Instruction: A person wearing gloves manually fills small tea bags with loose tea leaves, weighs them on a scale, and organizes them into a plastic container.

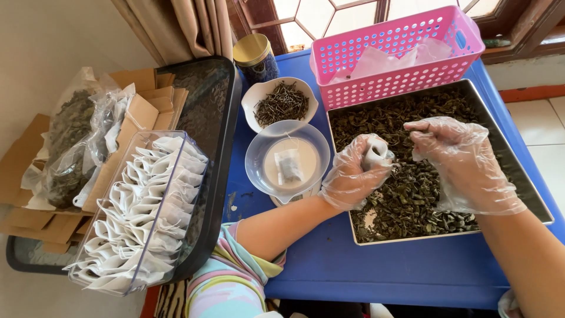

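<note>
Both my hands wear clear plastic gloves and hover over a metal tray [532, 194] full of dark dried tea leaves [412, 194]. My left hand [353, 174] grips a small white empty tea bag [375, 154], held upright with its mouth up. My right hand [462, 159] is just right of it, fingers pinched together above the bag's mouth, apparently on a pinch of leaves. A filled tea bag [289, 165] lies in a clear bowl [259, 154] on a small scale, left of the tray.
A white dish of dark needle-like leaves [282, 103] and a gold-lidded jar [254, 56] stand behind the scale. A pink basket [393, 56] sits behind the tray. A clear box of empty tea bags [147, 215] rests on a black tray [226, 118] beside cardboard and bagged leaves [70, 147].
</note>
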